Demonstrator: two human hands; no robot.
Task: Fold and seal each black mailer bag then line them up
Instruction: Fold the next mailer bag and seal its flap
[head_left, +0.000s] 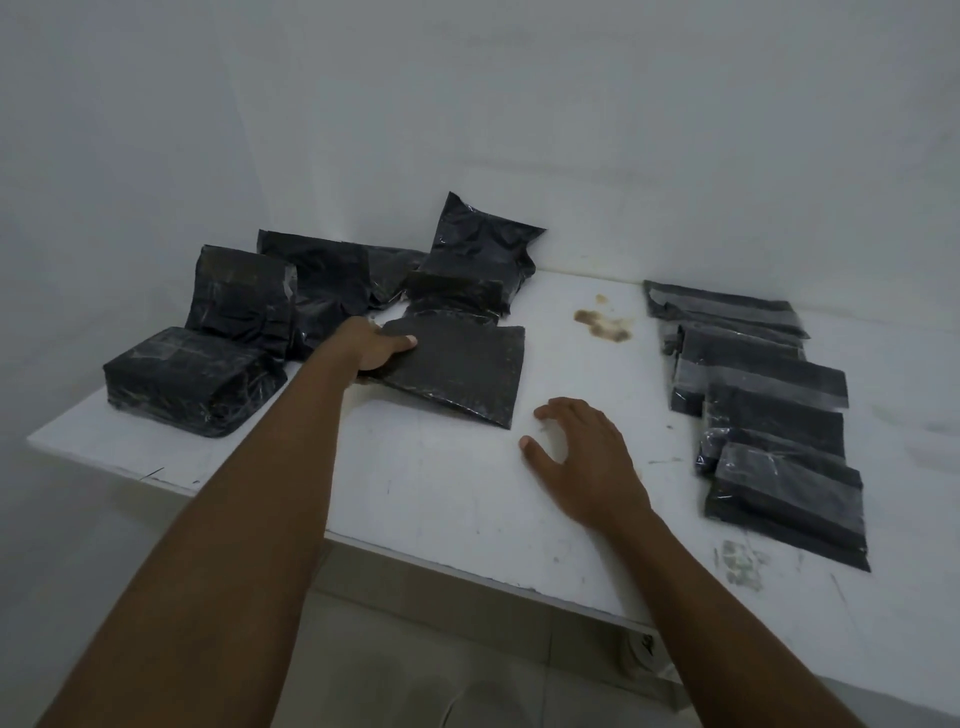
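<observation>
**Kid:** Bags everywhere! Where is the one being picked up?

**Helper:** Look at the brown stain on the white table; the flat black bag lies just left of that stain; the left hand grips its left edge, thumb on top and fingers tucked under.

**Kid:** And the other hand?

**Helper:** The right hand is nearer to us than the stain; its fingers are spread wide and it holds nothing; I cannot tell if it touches the table.

**Kid:** What is that big heap?

**Helper:** Far left of the stain sits a pile of stuffed black bags; some lean on each other by the wall; one lies flat at the table's left corner; the flat bag's far edge sits right by this pile.

**Kid:** And the tidy ones?

**Helper:** Right of the stain is a row of folded bags; each one overlaps the next, running from the wall toward us; shiny strips cross them.
</observation>
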